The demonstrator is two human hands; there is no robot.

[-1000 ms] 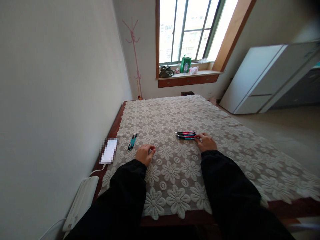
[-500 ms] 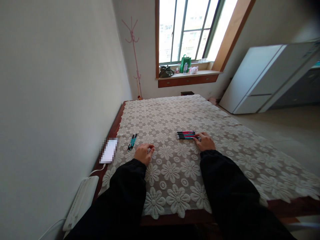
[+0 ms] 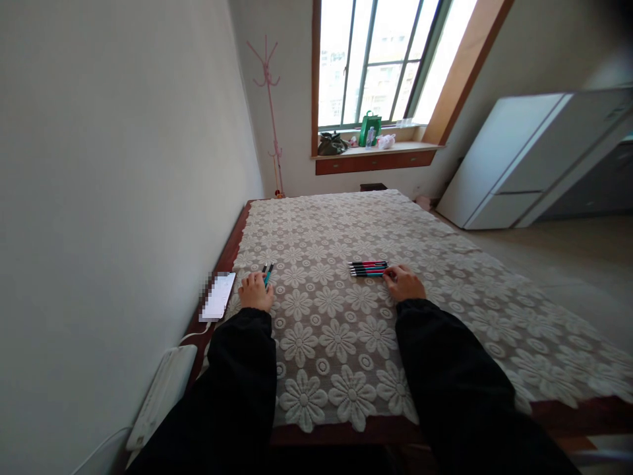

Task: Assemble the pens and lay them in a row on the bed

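Two teal pens (image 3: 268,270) lie on the lace tablecloth (image 3: 346,224) near the table's left edge. My left hand (image 3: 256,291) covers their near ends with its fingers curled over them, and only the far tips stick out. To the right lies a neat row of several red and teal pens (image 3: 367,268), side by side and pointing left. My right hand (image 3: 404,284) rests on the cloth with its fingertips against the right ends of that row; whether it grips a pen is hidden. Both arms wear black sleeves.
A white phone (image 3: 218,296) with a cable lies on the bare wooden strip by the left wall (image 3: 123,165). A white panel (image 3: 161,392) sits beyond the table's near left corner. A window sill with bags (image 3: 368,135), a pink coat stand (image 3: 270,112) and a white fridge (image 3: 524,158) are farther off.
My left hand has slid left across the cloth from the middle onto the two teal pens. The right hand has stayed at the end of the pen row.
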